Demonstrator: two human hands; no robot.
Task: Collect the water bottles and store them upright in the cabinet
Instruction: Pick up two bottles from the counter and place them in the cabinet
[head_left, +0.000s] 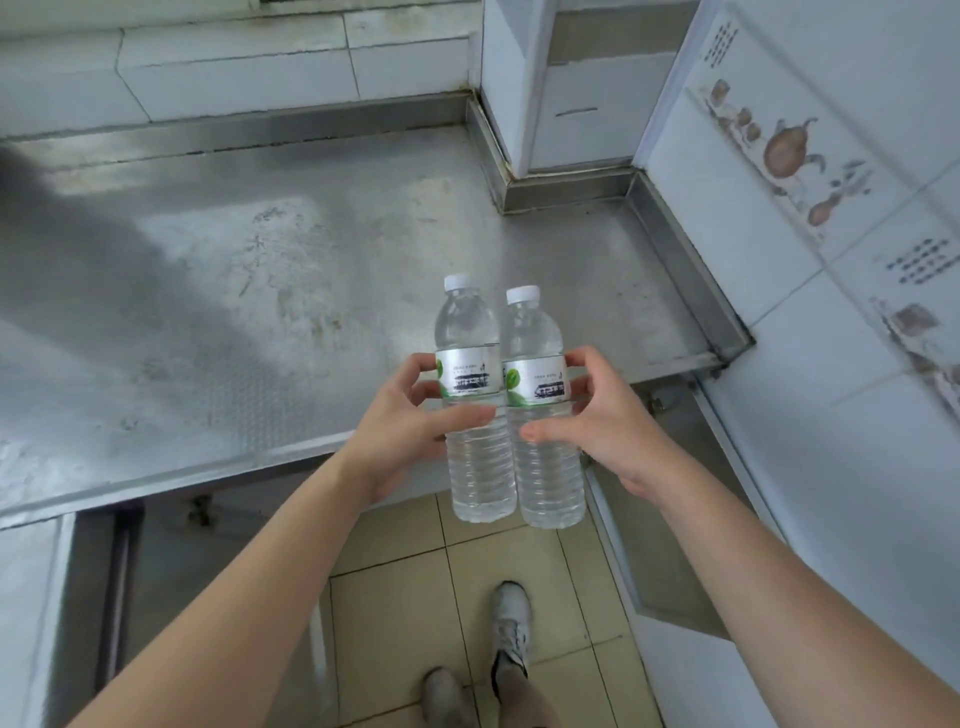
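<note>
Above the front edge of the steel desk (249, 270), over the tiled floor (395, 597): two upright water bottles, touching side by side. Your left hand (400, 431) grips the left bottle (470, 364) at its label; your right hand (608, 421) grips the right bottle (537, 364). White caps, clear contents. Open cabinet door (670, 561) lower right.

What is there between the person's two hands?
Head view: two capped water bottles side by side, one gripped by the left hand, one by the right hand.

Head-worn, wide-angle, looking forward and steeply down from close above counter (260, 291), floor (415, 597) and shoes (511, 629).
</note>
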